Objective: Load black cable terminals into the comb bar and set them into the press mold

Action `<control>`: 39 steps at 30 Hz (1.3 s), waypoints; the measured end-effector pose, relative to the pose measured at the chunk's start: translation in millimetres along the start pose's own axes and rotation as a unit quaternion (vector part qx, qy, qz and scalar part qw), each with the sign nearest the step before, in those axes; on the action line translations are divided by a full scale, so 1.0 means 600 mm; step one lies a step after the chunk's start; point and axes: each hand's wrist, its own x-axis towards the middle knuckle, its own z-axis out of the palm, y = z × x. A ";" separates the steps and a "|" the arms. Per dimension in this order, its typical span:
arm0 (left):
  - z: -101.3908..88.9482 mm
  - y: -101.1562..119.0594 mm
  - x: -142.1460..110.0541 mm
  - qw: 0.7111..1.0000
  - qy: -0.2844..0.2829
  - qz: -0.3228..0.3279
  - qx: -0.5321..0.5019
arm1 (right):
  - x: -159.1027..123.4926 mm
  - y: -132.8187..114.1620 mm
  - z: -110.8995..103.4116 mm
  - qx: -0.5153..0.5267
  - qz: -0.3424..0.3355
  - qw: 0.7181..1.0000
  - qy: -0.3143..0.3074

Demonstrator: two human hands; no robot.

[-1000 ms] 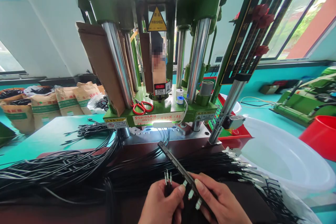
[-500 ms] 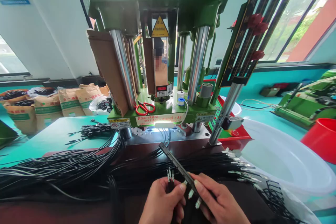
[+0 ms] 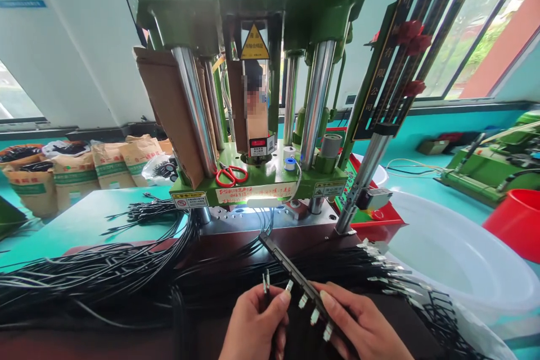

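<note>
- Bar [image 3: 291,270]: one black strip, slanting from near the press base down to your right hand [image 3: 363,329]. Four metal terminals [image 3: 314,315] stick out along its lower edge, evenly spaced; a fifth [image 3: 289,286] sits right at your left thumb tip.
- Right hand: fingers closed around the bar's lower end, index finger laid along its top. A firm grasp; the palm side is hidden.
- Left hand [image 3: 253,329]: thumb and forefinger pinched shut on a few cable ends [image 3: 265,282]. Two pins show clearly above the fingertips; you may hold more, too small to tell. Thumb tip just beside the bar.
- Cables [image 3: 105,275]: too many to count. One thick black mass crosses the bench in front of you, and a second, smaller bunch lies further back on the left.
- Press [image 3: 257,95]: one green machine straight ahead, four bright steel columns in view, one yellow warning triangle [image 3: 254,44].
- Scissors [image 3: 230,175]: one red-handled pair on the green platen.
- Basin [image 3: 455,253]: one white tub to your right; one red bucket [image 3: 517,225] beyond it.
- Sacks [image 3: 71,171]: about four brown ones at far left.
</note>
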 end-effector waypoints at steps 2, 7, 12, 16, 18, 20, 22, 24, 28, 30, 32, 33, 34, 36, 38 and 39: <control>0.001 -0.001 0.001 1.000 0.005 -0.001 0.025 | 0.000 0.000 0.000 0.000 -0.004 1.000 0.011; 0.002 0.001 0.001 0.999 0.009 -0.008 0.045 | 0.000 -0.006 0.003 -0.022 -0.007 1.000 0.013; 0.002 0.010 -0.004 0.999 0.009 -0.016 0.038 | -0.001 -0.009 0.005 -0.025 -0.009 0.999 0.021; 0.001 0.015 -0.006 0.999 0.004 -0.015 0.035 | -0.001 -0.011 0.006 -0.038 -0.016 0.999 0.008; 0.001 0.014 -0.005 0.999 0.002 -0.014 0.039 | -0.001 -0.012 0.006 -0.047 -0.021 0.999 0.004; 0.001 0.013 -0.005 0.999 0.004 -0.016 0.038 | -0.003 -0.012 0.006 -0.055 -0.021 0.998 0.004; 0.002 0.011 -0.004 0.999 0.011 -0.017 0.032 | -0.003 -0.010 0.005 -0.064 -0.020 0.998 0.003; 0.004 0.009 -0.002 0.999 0.024 -0.014 0.027 | -0.002 -0.009 0.005 -0.074 -0.024 0.997 -0.004; 0.003 0.004 0.002 0.999 0.030 0.001 0.014 | 0.002 -0.012 0.005 -0.080 -0.038 0.996 -0.022; 0.000 0.003 0.003 1.000 0.017 0.004 -0.009 | 0.001 -0.015 0.005 -0.067 -0.029 0.997 -0.014; -0.005 0.003 0.002 0.999 0.005 0.001 -0.052 | -0.002 -0.017 0.003 -0.046 -0.012 0.999 0.003; -0.008 0.004 0.000 0.997 0.005 0.000 -0.077 | -0.004 -0.018 0.001 -0.038 -0.004 0.999 0.010; -0.011 0.005 -0.001 0.995 0.010 0.002 -0.099 | -0.005 -0.018 -0.001 -0.034 0.002 0.999 0.015; -0.017 0.007 -0.004 0.991 0.029 0.010 -0.129 | -0.008 -0.016 -0.006 -0.033 0.013 0.999 0.018; -0.020 0.009 -0.007 0.990 0.040 0.014 -0.133 | -0.010 -0.014 -0.010 -0.036 0.019 0.999 0.011; -0.020 0.010 -0.008 0.991 0.039 0.013 -0.126 | -0.010 -0.014 -0.011 -0.035 0.019 0.999 0.007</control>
